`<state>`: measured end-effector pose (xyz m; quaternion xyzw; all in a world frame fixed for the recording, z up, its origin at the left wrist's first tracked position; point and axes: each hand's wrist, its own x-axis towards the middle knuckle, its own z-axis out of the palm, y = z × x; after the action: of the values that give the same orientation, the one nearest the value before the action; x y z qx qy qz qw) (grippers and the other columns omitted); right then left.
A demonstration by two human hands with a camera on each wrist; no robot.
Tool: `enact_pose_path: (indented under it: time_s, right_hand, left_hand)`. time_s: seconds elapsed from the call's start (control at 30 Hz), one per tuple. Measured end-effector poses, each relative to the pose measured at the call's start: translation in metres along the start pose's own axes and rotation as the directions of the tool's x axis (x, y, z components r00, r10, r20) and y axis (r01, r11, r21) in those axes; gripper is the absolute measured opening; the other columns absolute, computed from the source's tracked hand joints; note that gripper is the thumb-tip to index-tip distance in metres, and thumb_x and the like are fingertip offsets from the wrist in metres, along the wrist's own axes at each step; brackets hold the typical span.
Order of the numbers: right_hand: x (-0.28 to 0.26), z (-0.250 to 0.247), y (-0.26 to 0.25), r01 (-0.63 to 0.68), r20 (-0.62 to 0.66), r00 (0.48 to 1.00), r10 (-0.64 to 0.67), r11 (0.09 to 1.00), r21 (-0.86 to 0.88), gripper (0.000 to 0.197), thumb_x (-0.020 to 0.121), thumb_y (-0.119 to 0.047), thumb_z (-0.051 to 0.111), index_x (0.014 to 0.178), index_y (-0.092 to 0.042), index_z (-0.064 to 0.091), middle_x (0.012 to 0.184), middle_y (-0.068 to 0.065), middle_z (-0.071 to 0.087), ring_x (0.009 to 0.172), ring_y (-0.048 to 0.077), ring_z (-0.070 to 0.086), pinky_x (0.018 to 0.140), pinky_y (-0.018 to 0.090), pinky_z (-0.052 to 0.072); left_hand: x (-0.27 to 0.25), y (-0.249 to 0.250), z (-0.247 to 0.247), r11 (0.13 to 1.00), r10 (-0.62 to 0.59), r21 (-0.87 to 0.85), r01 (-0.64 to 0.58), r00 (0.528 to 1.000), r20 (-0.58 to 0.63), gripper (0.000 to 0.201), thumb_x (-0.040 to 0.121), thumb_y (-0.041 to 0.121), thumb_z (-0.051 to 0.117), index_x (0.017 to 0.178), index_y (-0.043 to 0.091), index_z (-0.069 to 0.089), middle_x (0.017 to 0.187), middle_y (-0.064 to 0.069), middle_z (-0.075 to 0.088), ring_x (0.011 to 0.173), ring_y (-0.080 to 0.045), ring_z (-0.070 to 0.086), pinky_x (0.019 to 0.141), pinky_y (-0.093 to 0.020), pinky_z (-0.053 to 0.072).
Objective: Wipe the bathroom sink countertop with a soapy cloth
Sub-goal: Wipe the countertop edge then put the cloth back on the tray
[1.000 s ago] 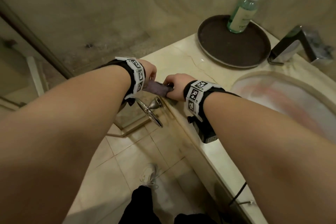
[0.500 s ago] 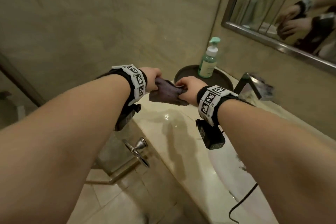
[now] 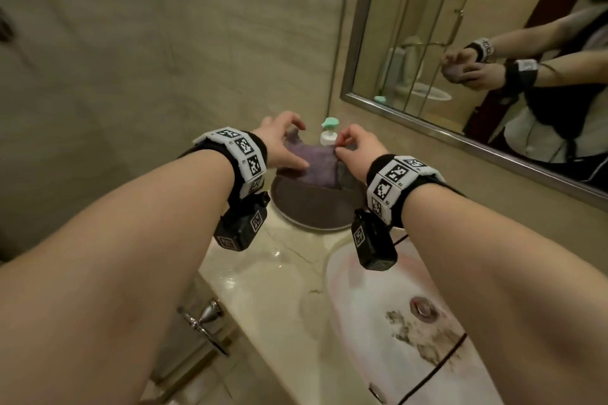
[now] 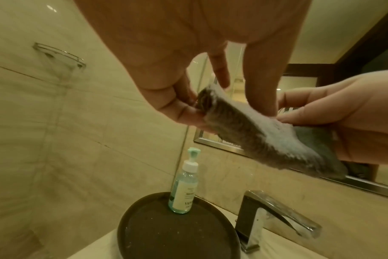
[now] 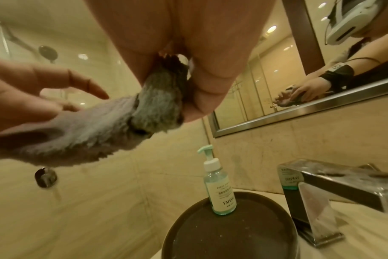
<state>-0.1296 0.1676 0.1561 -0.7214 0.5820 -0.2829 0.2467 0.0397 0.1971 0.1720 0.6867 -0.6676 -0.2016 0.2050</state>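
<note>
Above the round dark tray (image 3: 309, 207), both hands hold a purple-grey cloth (image 3: 311, 163) up in the air between them. The left hand (image 3: 279, 141) pinches one end of it between thumb and fingertips, the other fingers spread loosely. The right hand (image 3: 357, 149) pinches the opposite end, its fingers curled round a bunched fold. From the left wrist view the cloth (image 4: 261, 133) sags between the two grips, clear of everything below. Under it, a clear soap bottle (image 5: 219, 185) with a mint-green pump stands upright at the back edge of the tray (image 5: 228, 233). Just right of the tray stands a chrome faucet (image 5: 335, 191). Nearer the person, the marble countertop (image 3: 273, 276) shines wet beside the sink basin (image 3: 371, 316), which has dark stains close to its drain. A mirror (image 3: 460, 43) on the wall reflects both hands.
</note>
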Motion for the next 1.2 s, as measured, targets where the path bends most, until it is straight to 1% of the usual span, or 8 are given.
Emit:
enact_pose_path:
  time_s: [0.07,0.13,0.27,0.4,0.53,0.7,0.97,1.2]
  right_hand:
    - [0.002,-0.006,0.009,-0.051,0.028,0.998,0.051,0.999,0.019,0.006,0.087,-0.021,0.058,0.09,-0.025,0.062,0.123,0.011,0.059,0.107,0.025,0.059,0.081,0.022,0.041]
    - [0.004,-0.009,0.018,-0.077,0.115,0.991,0.075,0.997,0.01,0.024,0.081,-0.031,0.068,0.104,-0.025,0.063,0.127,0.008,0.054,0.112,0.022,0.057,0.094,0.026,0.045]
    - [0.012,-0.006,0.033,-0.09,0.211,0.968,0.133,0.975,-0.202,0.054,0.074,-0.027,0.076,0.124,-0.022,0.055,0.135,0.007,0.036,0.12,0.022,0.049,0.101,0.023,0.038]
    - [0.034,0.014,0.048,-0.174,0.153,0.962,0.225,0.941,-0.289,0.049,0.078,-0.027,0.072,0.122,-0.019,0.052,0.124,0.006,0.056,0.107,0.023,0.057,0.078,0.022,0.04]
    - [0.057,0.038,0.06,-0.238,0.176,0.932,0.316,0.903,-0.358,0.037,0.082,-0.032,0.066,0.116,-0.02,0.057,0.115,0.005,0.064,0.088,0.018,0.053,0.073,0.022,0.04]
    - [0.085,0.072,0.076,-0.258,0.235,0.896,0.376,0.873,-0.413,0.033,0.086,-0.035,0.062,0.115,-0.02,0.061,0.118,0.005,0.065,0.109,0.022,0.06,0.085,0.026,0.046]
    - [0.111,0.123,0.108,-0.308,0.335,0.803,0.493,0.824,-0.475,0.033,0.085,-0.038,0.061,0.113,-0.019,0.062,0.117,0.005,0.066,0.111,0.022,0.06,0.088,0.027,0.047]
    - [0.128,0.142,0.118,-0.323,0.338,0.768,0.544,0.785,-0.528,0.035,0.084,-0.043,0.059,0.114,-0.026,0.062,0.121,0.002,0.064,0.114,0.023,0.059,0.096,0.032,0.048]
  left_hand:
    - [0.004,0.007,0.007,0.997,0.007,0.077,-0.011,0.999,0.05,0.06,0.072,0.025,0.078,0.126,0.028,0.051,0.134,-0.01,0.034,0.117,-0.027,0.051,0.101,-0.028,0.042]
    - [0.012,0.01,0.016,0.99,0.025,0.135,-0.032,0.998,0.054,0.056,0.074,0.022,0.076,0.126,0.024,0.056,0.138,-0.011,0.032,0.12,-0.027,0.05,0.105,-0.027,0.04]
    - [0.042,0.008,0.033,0.963,0.096,0.239,-0.125,0.987,0.129,0.05,0.08,0.024,0.071,0.128,0.019,0.057,0.132,-0.007,0.054,0.119,-0.024,0.054,0.099,-0.027,0.042]
    - [0.078,-0.002,0.048,0.934,0.108,0.306,-0.182,0.964,0.244,0.046,0.086,0.032,0.063,0.131,0.024,0.055,0.129,-0.002,0.06,0.117,-0.022,0.056,0.092,-0.025,0.042]
    - [0.112,-0.019,0.062,0.914,0.078,0.354,-0.199,0.941,0.33,0.041,0.088,0.037,0.059,0.127,0.025,0.056,0.126,-0.002,0.062,0.115,-0.022,0.057,0.088,-0.024,0.042]
    - [0.149,-0.048,0.083,0.915,0.024,0.359,-0.185,0.912,0.409,0.041,0.086,0.037,0.062,0.123,0.02,0.057,0.123,-0.005,0.062,0.113,-0.023,0.057,0.091,-0.028,0.044]
    - [0.185,-0.084,0.125,0.892,-0.029,0.398,-0.216,0.85,0.526,0.037,0.086,0.033,0.062,0.121,0.021,0.061,0.123,-0.004,0.064,0.115,-0.022,0.058,0.092,-0.027,0.044]
    - [0.204,-0.098,0.145,0.828,-0.074,0.492,-0.269,0.818,0.571,0.039,0.089,0.036,0.058,0.125,0.021,0.058,0.125,-0.003,0.062,0.116,-0.022,0.057,0.09,-0.027,0.044]
